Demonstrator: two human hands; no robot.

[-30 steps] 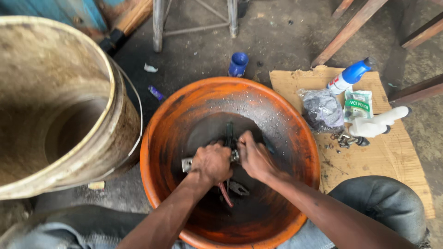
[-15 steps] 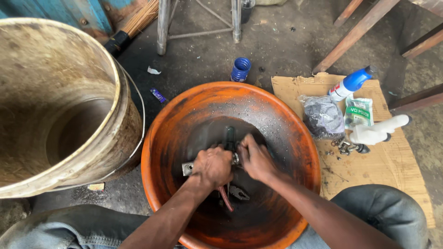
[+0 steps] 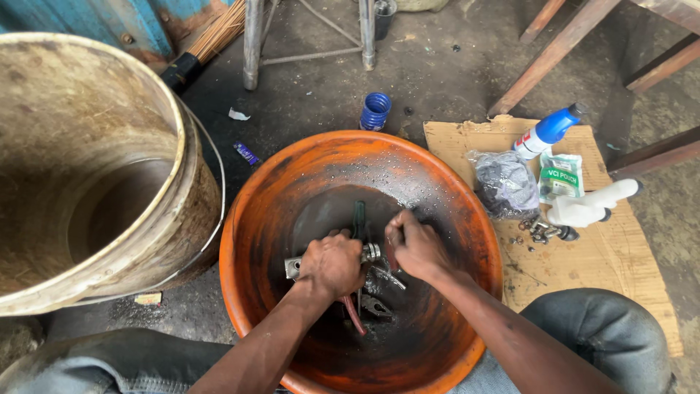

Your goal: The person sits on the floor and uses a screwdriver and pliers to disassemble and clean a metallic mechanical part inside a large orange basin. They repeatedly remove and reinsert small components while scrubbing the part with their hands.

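An orange basin (image 3: 306, 175) with dark liquid sits on the floor between my knees. My left hand (image 3: 334, 263) is closed around a grey metal part (image 3: 293, 267) that lies across the bottom of the basin. My right hand (image 3: 417, 246) pinches the other end of that part near a threaded fitting (image 3: 372, 252). A dark green-handled tool (image 3: 359, 219) lies behind my hands. Red-handled pliers (image 3: 354, 314) and small metal pieces (image 3: 375, 306) rest in the liquid below them.
A large dirty bucket (image 3: 109, 190) stands at the left. A cardboard sheet (image 3: 598, 255) at the right holds a blue-capped bottle (image 3: 547, 131), a plastic bag (image 3: 507, 182), a green pouch (image 3: 560, 175), a white bottle (image 3: 590, 208) and small bolts (image 3: 543, 232). A blue cap (image 3: 375, 111) and stool legs (image 3: 251, 44) are behind.
Both hands stay on the metal part in the basin with only slight shifts. The view has tilted down a little.
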